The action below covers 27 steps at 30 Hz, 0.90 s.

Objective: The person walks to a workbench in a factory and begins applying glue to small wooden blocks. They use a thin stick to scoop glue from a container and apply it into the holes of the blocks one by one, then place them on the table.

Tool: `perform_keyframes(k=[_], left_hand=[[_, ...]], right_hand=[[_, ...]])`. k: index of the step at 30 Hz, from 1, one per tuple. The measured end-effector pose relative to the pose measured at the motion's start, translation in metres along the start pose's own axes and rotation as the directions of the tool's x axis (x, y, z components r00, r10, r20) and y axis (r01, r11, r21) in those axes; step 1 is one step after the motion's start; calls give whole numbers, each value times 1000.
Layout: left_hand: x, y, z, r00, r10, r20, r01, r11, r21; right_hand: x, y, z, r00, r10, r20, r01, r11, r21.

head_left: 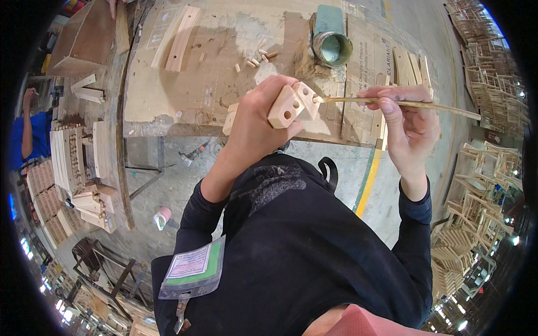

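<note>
My left hand (253, 112) is closed around two pale wooden pieces (284, 105), held side by side with their drilled end faces turned up. Round holes show in both ends. Between thumb and fingers, my right hand (413, 123) pinches a thin wooden stick (409, 103), which lies nearly level. The stick's left tip meets the right-hand wooden piece, where a small pale stub shows; whether that is a peg or glue I cannot tell. Past my hands, several loose dowels (256, 61) lie on the cardboard-covered table (218, 84).
A green container (329, 22) with pale liquid in its round opening sits at the table's far side. Long wooden slats (182, 39) lie far left, and more slats (406, 64) lie right. Stacked wooden parts (67, 159) fill a left bench. A person's blue sleeve (36, 140) shows beyond.
</note>
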<state>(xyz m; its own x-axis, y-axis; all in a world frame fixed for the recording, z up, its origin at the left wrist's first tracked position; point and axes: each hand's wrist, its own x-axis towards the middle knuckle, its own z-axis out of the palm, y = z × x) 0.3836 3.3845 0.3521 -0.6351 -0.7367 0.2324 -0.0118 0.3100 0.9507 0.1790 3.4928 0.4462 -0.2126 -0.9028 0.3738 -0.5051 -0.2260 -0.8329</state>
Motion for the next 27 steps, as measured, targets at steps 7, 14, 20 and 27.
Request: perform_keyframes(k=[7,14,20,27], left_hand=[[1,7,-3,1000,1,-25,-1,1000,-21],[-1,10,-2,999,-21,-31,19,998,-58],[0,6,-3,999,11,-34,-13,999,-37],[0,7,-1,1000,-10,-26,8,998,-62]], right_hand=[[2,0,0,997,-53,51,61,983,-171],[1,-3,9,998,-52,-27,52,999,8],[0,-6,3,997,-72,30,74,995,-73],[2,-9,7,998,-59,-16,60,998,27]])
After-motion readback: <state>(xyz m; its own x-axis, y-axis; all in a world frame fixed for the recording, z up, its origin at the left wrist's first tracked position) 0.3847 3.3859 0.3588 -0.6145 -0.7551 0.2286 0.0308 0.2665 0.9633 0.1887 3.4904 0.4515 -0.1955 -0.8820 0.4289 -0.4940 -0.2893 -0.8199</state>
